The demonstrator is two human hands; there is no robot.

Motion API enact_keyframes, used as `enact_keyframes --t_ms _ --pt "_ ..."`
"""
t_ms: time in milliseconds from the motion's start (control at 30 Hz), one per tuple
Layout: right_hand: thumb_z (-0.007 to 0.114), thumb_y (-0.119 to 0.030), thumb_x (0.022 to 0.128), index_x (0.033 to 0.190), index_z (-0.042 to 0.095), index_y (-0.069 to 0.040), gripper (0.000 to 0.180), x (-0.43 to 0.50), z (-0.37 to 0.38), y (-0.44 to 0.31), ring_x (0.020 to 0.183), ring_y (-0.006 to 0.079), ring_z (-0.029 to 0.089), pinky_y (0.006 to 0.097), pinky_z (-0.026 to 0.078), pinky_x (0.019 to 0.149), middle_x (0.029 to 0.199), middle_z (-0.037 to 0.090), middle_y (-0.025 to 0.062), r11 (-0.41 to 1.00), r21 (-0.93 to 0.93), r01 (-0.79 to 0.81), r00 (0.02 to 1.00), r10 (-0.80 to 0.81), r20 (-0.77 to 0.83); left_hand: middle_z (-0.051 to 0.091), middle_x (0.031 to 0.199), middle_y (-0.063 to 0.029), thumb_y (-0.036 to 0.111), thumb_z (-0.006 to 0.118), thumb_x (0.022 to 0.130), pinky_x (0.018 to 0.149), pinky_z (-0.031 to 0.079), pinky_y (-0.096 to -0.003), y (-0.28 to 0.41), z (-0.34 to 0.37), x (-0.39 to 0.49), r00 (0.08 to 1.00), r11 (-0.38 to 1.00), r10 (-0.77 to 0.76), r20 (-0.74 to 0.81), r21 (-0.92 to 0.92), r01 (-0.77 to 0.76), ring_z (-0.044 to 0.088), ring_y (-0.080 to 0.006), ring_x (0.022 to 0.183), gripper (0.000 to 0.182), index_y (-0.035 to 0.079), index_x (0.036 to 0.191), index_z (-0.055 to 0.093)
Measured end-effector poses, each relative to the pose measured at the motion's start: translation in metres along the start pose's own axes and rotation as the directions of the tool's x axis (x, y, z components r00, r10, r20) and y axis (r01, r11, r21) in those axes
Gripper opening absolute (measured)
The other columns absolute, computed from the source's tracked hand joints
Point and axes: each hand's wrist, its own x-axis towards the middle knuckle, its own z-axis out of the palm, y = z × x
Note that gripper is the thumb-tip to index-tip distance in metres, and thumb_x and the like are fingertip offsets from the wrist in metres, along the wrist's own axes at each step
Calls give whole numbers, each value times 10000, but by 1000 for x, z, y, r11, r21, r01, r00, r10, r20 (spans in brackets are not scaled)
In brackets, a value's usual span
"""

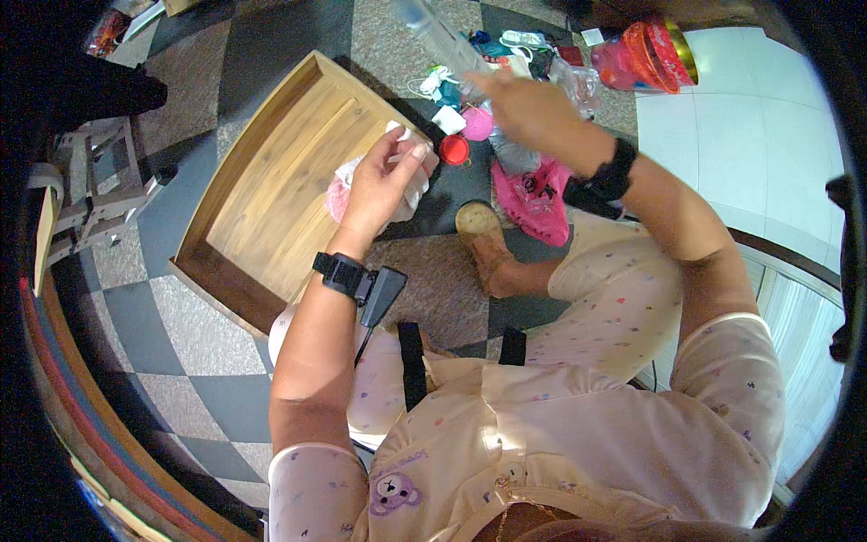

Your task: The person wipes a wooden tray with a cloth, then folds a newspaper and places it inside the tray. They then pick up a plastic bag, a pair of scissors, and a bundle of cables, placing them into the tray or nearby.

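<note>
My left hand (381,181) grips a crumpled white-and-pink cloth or tissue (414,196) at the right rim of a wooden drawer-like tray (271,183). Part of that bundle is hidden behind my fingers. The tray lies tilted before me, its plank bottom facing up. Farther right, my right hand (535,118) is raised over a heap of small things, holding a long translucent item (443,40). Motion blurs it, so its kind is unclear. Close by on the floor are a red round lid or cup (454,150), a pink disc (477,124) and a small white square piece (449,120).
A bright pink plastic bag (532,200) lies near my foot (494,264). Beyond the heap, a red bucket-like container (643,57) rests on its side by white tiles (738,108). A small grey stool-like frame (101,183) stands left on the checkered floor (196,332).
</note>
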Motion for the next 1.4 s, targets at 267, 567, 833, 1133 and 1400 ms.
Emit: enact_keyframes --t_ms 267,567,833,1133,1400 --pt "520 -137 788 1208 498 -92 422 -26 65 -51 686 250 611 351 508 565 784 527 89 959 -33 280 944 -269 188 608 897 -90 297 596 868 546 488 -238 -18 3 7 974 881 -222 37 -421 217 589 -140 672 416 -28 1107 492" --pt "436 -560 858 880 610 -7 580 -57 54 -106 700 338 620 444 484 634 779 623 183 840 506 -196 873 -85 480 608 858 -124 107 486 904 475 497 -250 -27 12 12 938 777 -347 2 -559 289 606 -182 658 183 -41 1003 532" --pt "362 -730 798 1300 291 42 924 -94 111 -114 754 153 506 303 460 677 988 499 90 -399 545 -738 602 -22 798 580 1023 -119 73 422 924 723 527 -301 -32 7 8 934 699 -357 26 -655 286 594 -210 882 211 -33 1090 497" --pt "365 -621 864 1344 254 -51 754 -82 142 -82 786 211 537 333 486 635 1169 457 148 -566 594 -572 530 298 794 599 937 -159 56 455 894 595 543 -281 -33 1 6 934 730 -356 -25 -632 261 616 -235 783 199 -74 1036 505" --pt "459 -358 902 1255 411 -12 496 -61 116 -69 889 186 581 295 476 654 1138 544 97 -274 782 -559 543 592 596 586 934 -127 112 445 917 605 519 -281 -26 11 2 943 760 -321 -85 -618 203 592 -208 745 199 -25 1057 480"
